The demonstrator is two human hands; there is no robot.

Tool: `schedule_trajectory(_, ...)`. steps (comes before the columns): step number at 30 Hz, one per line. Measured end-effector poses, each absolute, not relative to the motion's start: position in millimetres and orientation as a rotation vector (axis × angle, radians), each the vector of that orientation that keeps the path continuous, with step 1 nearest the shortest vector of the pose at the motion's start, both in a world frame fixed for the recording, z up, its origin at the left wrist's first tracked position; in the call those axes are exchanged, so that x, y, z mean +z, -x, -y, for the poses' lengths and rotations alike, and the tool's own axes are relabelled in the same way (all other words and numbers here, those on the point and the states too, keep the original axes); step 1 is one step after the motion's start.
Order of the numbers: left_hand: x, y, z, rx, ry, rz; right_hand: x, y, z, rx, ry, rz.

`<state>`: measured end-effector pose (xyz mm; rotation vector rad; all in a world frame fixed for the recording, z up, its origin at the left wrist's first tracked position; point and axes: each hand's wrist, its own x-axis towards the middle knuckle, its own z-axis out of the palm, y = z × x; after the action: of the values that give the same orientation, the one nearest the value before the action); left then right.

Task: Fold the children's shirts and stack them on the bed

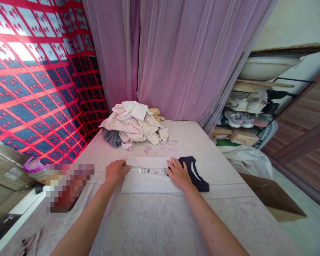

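From the head view, here's your shirt (153, 184), laid crosswise on the patterned sheet (149, 224) right in front of you, dark neck end to the right. Its two long sides are turned inward, so most of the print hides beneath them; only one narrow strip peeks out, too small to read.

Your left hand (116, 170) is at the pale end, fingers bent and close together; whether they pinch the edge, you can't tell from here. Your right hand (179, 174) lies over the cloth beside the dark part, fingers slightly spread, covering some of it. Both forearms run off the bottom edge.

Beyond sits one heap of clothes (133, 122), too tangled to count. On your left, one blocked-out patch (69, 188) can't be made out, and thin items (30, 243) below it blur together. Over right: two grey sneakers (240, 119) and one open cardboard box (272, 195), partly hidden by the sheet.
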<state>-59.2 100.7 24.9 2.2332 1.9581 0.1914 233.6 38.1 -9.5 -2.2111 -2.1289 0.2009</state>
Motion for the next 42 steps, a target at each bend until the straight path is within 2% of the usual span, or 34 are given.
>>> schedule_trajectory(6, 15, 67, -98, 0.335, -2.221, -1.910, 0, -232, -38, 0.172, 2.151, 2.056)
schedule_trajectory(10, 10, 68, -97, 0.362, -2.226, -1.910, 17, -214, -37, 0.078, 1.980, 2.046)
schedule_trajectory(13, 5, 69, -96, 0.428, -2.201, -1.922, 24, -191, -34, 0.134, 1.828, 2.144)
schedule_trajectory(19, -9, 83, -88, 0.619, -2.287, -1.580, 13, -156, -24, 0.205, 1.762, 2.224)
schedule_trajectory(32, 1, 88, -72, 0.651, -2.190, -1.399, 14, -141, -30, 0.304, 1.794, 2.202)
schedule_trajectory(37, 8, 84, -59, 0.729, -2.104, -1.219, 20, -129, -31, 0.378, 1.626, 2.184)
schedule_trajectory(42, 11, 95, -51, 0.613, -2.108, -1.178, 30, -119, -21, 0.478, 1.478, 2.247)
